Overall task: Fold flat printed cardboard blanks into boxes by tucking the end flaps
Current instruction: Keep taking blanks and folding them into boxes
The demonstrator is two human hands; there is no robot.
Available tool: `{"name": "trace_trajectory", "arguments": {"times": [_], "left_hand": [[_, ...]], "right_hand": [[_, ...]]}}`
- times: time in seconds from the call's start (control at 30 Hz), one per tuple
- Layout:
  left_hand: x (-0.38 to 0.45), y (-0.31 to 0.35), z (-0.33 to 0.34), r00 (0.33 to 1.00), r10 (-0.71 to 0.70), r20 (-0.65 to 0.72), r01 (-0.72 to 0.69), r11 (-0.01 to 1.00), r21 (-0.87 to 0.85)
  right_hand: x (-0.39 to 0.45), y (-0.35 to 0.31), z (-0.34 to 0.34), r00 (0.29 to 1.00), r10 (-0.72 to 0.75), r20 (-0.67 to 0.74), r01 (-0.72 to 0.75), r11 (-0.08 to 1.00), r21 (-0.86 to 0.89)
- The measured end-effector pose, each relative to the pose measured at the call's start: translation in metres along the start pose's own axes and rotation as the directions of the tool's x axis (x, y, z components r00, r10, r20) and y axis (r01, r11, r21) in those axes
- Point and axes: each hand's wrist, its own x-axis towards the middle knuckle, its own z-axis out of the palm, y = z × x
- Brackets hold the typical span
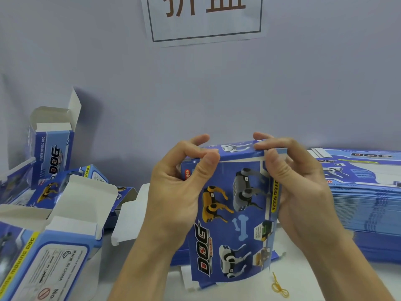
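- The blue printed box (232, 213) stands upright at centre over the white worktop (303, 268), held between both hands
- The left hand (180, 183) pinches the box's top left corner, thumb on the near face, fingers curled over the top flap (236, 152)
- The right hand (299, 181) pinches the top right corner, fingers pressing the flap down
- A stack of flat blanks (364, 200) lies at right; folded boxes (54, 192) with open flaps lie at left
- A yellow rubber band (280, 288) lies near right of the box
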Motion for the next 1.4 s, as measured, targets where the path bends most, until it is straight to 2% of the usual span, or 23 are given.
{"name": "trace_trajectory", "arguments": {"times": [0.17,0.3,0.47,0.6,0.7,0.77,0.87,0.9,0.97,1.1,1.23,1.4], "left_hand": [[0.0,0.005,-0.003,1.0,0.002,0.026,-0.003,0.999,0.047],[-0.002,0.004,-0.007,0.999,-0.022,0.036,0.02,0.998,0.06],[-0.002,0.004,-0.007,0.998,-0.034,0.058,0.028,0.995,0.098],[-0.002,0.009,-0.004,0.998,-0.062,0.015,0.06,0.996,0.073],[0.0,0.016,-0.002,0.999,-0.03,-0.033,0.035,0.986,0.165],[0.0,0.023,-0.002,0.996,0.083,-0.044,-0.062,0.933,0.355],[0.0,0.032,0.0,0.943,0.319,0.094,-0.299,0.691,0.658],[-0.001,0.032,0.003,0.926,0.352,0.139,-0.344,0.631,0.695],[-0.002,0.033,0.009,0.911,0.371,0.181,-0.383,0.596,0.706],[-0.003,0.032,0.016,0.891,0.406,0.202,-0.429,0.611,0.666],[-0.001,0.029,0.01,0.911,0.387,0.144,-0.383,0.661,0.646],[-0.001,0.022,0.008,0.916,0.369,0.16,-0.382,0.673,0.634]], "right_hand": [[0.002,-0.002,0.004,0.993,-0.114,0.002,0.114,0.987,-0.113],[0.001,-0.002,0.004,0.998,-0.067,-0.007,0.066,0.992,-0.105],[0.001,0.001,0.002,0.996,-0.088,0.031,0.092,0.984,-0.155],[0.002,-0.001,0.001,0.994,-0.092,0.062,0.101,0.98,-0.17],[0.003,-0.002,0.0,0.996,-0.071,0.051,0.08,0.977,-0.199],[0.003,-0.002,0.002,0.995,-0.081,0.051,0.091,0.967,-0.238],[0.003,-0.003,0.007,0.989,-0.133,0.064,0.145,0.949,-0.279],[0.003,-0.004,0.009,0.987,-0.145,0.076,0.161,0.941,-0.298],[0.002,-0.005,0.015,0.982,-0.161,0.097,0.185,0.923,-0.336],[0.0,-0.003,0.023,0.977,-0.161,0.137,0.199,0.922,-0.332],[0.0,-0.002,0.023,0.979,-0.185,0.083,0.203,0.908,-0.367],[0.0,-0.003,0.023,0.983,-0.18,0.047,0.183,0.893,-0.41]]}}
